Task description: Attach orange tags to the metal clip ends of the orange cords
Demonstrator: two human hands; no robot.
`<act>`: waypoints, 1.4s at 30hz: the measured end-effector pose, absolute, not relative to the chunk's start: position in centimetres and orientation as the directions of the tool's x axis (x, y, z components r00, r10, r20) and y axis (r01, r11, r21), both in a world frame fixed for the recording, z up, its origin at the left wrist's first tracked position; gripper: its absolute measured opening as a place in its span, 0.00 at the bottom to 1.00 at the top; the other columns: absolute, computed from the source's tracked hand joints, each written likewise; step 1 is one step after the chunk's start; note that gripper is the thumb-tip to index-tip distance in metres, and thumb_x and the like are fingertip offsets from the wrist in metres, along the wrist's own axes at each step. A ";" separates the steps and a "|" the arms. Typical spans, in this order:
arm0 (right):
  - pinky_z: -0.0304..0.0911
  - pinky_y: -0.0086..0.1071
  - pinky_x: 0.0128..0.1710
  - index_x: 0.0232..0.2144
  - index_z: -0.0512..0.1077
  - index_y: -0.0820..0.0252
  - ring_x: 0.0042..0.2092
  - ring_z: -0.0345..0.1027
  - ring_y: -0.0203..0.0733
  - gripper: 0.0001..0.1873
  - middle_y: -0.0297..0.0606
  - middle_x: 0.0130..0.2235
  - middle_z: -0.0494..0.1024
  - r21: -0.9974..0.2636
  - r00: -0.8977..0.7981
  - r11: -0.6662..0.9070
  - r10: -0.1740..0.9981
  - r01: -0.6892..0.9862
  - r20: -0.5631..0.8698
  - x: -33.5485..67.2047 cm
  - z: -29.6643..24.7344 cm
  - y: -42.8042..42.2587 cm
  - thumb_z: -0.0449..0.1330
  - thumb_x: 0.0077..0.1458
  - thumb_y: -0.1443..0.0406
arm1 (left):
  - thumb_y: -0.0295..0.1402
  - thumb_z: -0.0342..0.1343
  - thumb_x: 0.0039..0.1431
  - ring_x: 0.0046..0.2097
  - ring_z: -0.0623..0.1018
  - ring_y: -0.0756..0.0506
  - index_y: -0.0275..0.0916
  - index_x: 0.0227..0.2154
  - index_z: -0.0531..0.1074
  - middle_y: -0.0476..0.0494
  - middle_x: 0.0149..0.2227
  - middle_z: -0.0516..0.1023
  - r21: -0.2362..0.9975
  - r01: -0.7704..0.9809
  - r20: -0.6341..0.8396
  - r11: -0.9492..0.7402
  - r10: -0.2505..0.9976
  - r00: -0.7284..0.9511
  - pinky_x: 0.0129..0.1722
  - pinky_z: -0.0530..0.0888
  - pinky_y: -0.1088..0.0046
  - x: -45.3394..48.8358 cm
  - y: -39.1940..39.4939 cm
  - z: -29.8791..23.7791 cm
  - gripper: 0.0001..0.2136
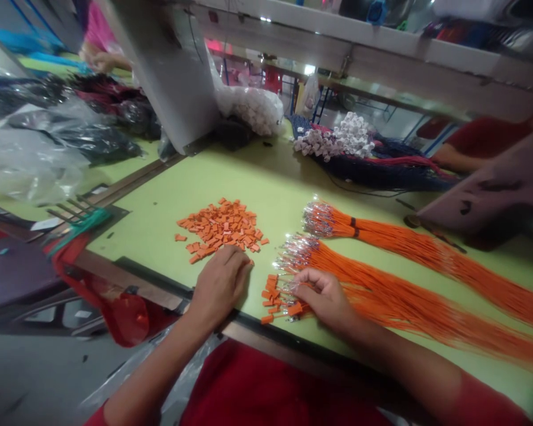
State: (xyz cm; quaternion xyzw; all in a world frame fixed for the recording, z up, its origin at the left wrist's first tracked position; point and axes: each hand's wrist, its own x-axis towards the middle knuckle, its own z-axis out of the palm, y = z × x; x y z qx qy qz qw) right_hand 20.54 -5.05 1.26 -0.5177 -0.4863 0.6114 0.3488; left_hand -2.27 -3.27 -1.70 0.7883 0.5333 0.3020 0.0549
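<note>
The small orange tags (222,228) are matt plastic, and the orange cords (408,307) have a smooth plastic sheath ending in glinting, metallic-looking tips (324,218). The table (266,177) has a smooth, pale green laminate top. The crumpled bag (26,160) is glossy clear polythene, and the shirt (270,384) is matt red cloth.

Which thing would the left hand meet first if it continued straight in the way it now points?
The left hand would probably meet the pile of small orange pieces first, at its lower right edge, though the line nearly grazes it, so this is uncertain.
</note>
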 end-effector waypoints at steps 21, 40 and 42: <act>0.64 0.26 0.24 0.29 0.71 0.60 0.24 0.64 0.32 0.09 0.31 0.25 0.71 -0.968 -0.321 -0.221 0.914 0.116 -0.247 20.9 0.8 -5.6 0.62 0.53 0.60 | 0.35 0.57 0.63 0.29 0.78 0.48 0.37 0.39 0.76 0.45 0.28 0.78 0.995 -0.086 -0.031 0.054 0.969 0.246 0.30 0.77 0.74 1.4 -7.6 -1.3 0.08; 0.58 0.26 0.26 0.27 0.71 0.59 0.26 0.62 0.34 0.05 0.31 0.25 0.72 -0.913 -0.392 0.211 0.918 0.349 0.062 20.9 0.6 -6.1 0.57 0.54 0.69 | 0.32 0.55 0.63 0.32 0.78 0.47 0.39 0.37 0.78 0.43 0.33 0.79 0.983 0.095 0.147 -0.158 0.983 0.109 0.33 0.77 0.73 2.7 -9.3 -1.9 0.07; 0.57 0.27 0.26 0.26 0.71 0.59 0.26 0.62 0.33 0.05 0.31 0.25 0.73 -0.899 -0.405 0.243 0.911 0.364 0.082 20.9 0.4 -6.1 0.57 0.53 0.70 | 0.31 0.54 0.64 0.33 0.79 0.46 0.39 0.36 0.78 0.43 0.33 0.79 0.973 0.130 0.174 -0.191 0.975 0.136 0.34 0.76 0.72 2.6 -9.6 -1.9 0.07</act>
